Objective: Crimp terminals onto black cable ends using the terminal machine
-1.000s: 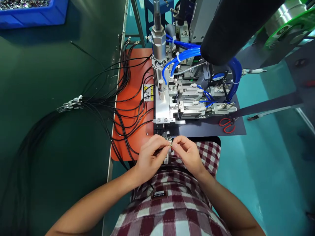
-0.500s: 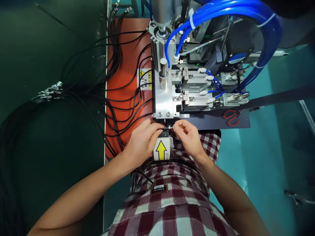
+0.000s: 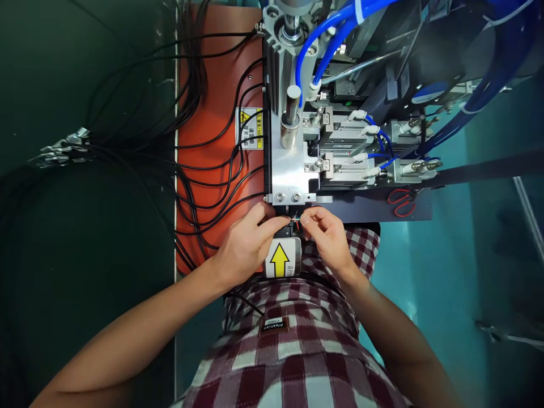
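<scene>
In front of my waist, thin coloured wires [image 3: 297, 220], with a red one hanging lower, show in the small gap between my hands. My left hand [image 3: 246, 241] is closed, its fingertips pinching the cable end those wires come from; the cable is mostly hidden by the fingers. My right hand [image 3: 325, 235] pinches the wires' other ends between thumb and forefinger. Both sets of fingertips are just below the metal block of the machine [image 3: 289, 170], over a small dark fixture [image 3: 284, 232]. Below it is a rounded part with a yellow arrow label [image 3: 279, 259].
Black cables [image 3: 216, 164] run across the orange bench top [image 3: 221, 68] to a bundle with shiny metal ends [image 3: 66, 148] at left. Red-handled scissors [image 3: 402, 202] lie on the dark plate at right. Blue air tubes [image 3: 323, 37] arch over the machine.
My left fingertips have slid right along the cable, closer to my right hand. A red wire now hangs more visibly below. The whole view has shifted slightly.
</scene>
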Action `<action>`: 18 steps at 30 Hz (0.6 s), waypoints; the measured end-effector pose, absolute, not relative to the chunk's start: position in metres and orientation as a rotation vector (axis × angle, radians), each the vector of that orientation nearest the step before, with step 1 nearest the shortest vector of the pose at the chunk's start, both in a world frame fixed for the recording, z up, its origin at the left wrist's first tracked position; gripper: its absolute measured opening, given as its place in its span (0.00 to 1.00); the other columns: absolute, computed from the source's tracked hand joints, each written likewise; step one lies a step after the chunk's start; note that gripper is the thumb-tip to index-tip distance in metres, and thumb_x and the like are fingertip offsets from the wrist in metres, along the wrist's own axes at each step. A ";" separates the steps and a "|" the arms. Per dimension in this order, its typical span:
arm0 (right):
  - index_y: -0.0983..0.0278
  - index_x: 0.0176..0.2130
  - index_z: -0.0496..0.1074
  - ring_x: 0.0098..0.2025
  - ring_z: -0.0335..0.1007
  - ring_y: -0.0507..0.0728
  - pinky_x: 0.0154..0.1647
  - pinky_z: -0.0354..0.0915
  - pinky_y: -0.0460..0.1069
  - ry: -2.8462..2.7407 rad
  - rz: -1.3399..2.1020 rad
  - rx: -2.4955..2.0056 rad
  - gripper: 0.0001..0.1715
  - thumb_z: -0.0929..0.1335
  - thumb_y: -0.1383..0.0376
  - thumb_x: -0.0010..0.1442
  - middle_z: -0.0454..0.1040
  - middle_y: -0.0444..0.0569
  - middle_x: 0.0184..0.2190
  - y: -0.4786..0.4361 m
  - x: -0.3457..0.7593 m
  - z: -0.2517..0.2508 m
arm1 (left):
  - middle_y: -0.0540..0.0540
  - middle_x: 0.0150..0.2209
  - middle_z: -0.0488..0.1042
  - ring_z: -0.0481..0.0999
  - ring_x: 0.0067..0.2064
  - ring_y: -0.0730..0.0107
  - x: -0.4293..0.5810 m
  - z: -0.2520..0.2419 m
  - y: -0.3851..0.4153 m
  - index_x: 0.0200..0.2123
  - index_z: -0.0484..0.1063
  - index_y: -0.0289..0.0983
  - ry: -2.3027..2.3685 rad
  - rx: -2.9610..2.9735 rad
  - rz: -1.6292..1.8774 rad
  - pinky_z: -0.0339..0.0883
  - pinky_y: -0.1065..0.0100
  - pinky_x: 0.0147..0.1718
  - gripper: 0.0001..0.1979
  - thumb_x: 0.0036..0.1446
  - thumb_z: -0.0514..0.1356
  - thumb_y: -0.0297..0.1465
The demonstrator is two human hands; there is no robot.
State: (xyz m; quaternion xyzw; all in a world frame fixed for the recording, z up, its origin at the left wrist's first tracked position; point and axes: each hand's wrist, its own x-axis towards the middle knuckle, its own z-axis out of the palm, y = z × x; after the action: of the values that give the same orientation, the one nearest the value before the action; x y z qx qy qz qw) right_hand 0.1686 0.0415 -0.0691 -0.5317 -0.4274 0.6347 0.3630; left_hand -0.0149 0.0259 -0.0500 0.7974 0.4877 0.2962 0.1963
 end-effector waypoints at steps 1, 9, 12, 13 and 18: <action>0.63 0.30 0.68 0.24 0.57 0.49 0.25 0.58 0.46 -1.100 1.632 -1.366 0.13 0.70 0.57 0.56 0.64 0.41 0.23 0.041 0.169 -0.069 | 0.45 0.36 0.69 0.74 0.37 0.71 -0.015 -0.050 0.026 0.43 0.75 0.34 1.364 2.235 0.834 0.71 0.73 0.34 0.13 0.60 0.54 0.20; 0.63 0.31 0.68 0.24 0.58 0.49 0.25 0.58 0.46 -1.075 1.637 -1.384 0.13 0.70 0.56 0.56 0.65 0.42 0.24 0.040 0.168 -0.073 | 0.46 0.35 0.68 0.72 0.34 0.74 -0.016 -0.051 0.025 0.45 0.76 0.34 1.378 2.294 0.847 0.70 0.75 0.30 0.13 0.60 0.55 0.21; 0.63 0.31 0.68 0.25 0.59 0.50 0.25 0.58 0.47 -1.106 1.615 -1.393 0.13 0.69 0.56 0.57 0.65 0.43 0.25 0.038 0.167 -0.074 | 0.45 0.37 0.69 0.73 0.35 0.72 -0.017 -0.051 0.024 0.45 0.76 0.35 1.362 2.305 0.805 0.71 0.73 0.32 0.14 0.60 0.54 0.22; 0.63 0.32 0.67 0.25 0.58 0.50 0.25 0.58 0.47 -1.126 1.596 -1.396 0.13 0.69 0.56 0.58 0.65 0.43 0.25 0.037 0.167 -0.074 | 0.44 0.37 0.69 0.73 0.35 0.72 -0.017 -0.051 0.024 0.46 0.75 0.36 1.358 2.307 0.796 0.71 0.72 0.32 0.14 0.60 0.54 0.22; 0.62 0.32 0.66 0.25 0.58 0.50 0.26 0.57 0.47 -1.261 1.464 -1.374 0.09 0.66 0.60 0.62 0.65 0.42 0.25 0.035 0.167 -0.075 | 0.44 0.36 0.68 0.73 0.35 0.71 -0.017 -0.053 0.024 0.46 0.75 0.35 1.369 2.356 0.768 0.71 0.72 0.31 0.14 0.60 0.54 0.22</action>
State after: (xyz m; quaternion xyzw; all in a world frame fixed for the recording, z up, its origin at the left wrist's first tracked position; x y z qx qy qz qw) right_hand 0.1671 0.0350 -0.0749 -0.5371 -0.4927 0.5721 0.3761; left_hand -0.0172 0.0236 -0.0525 0.8222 0.4777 0.2680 0.1548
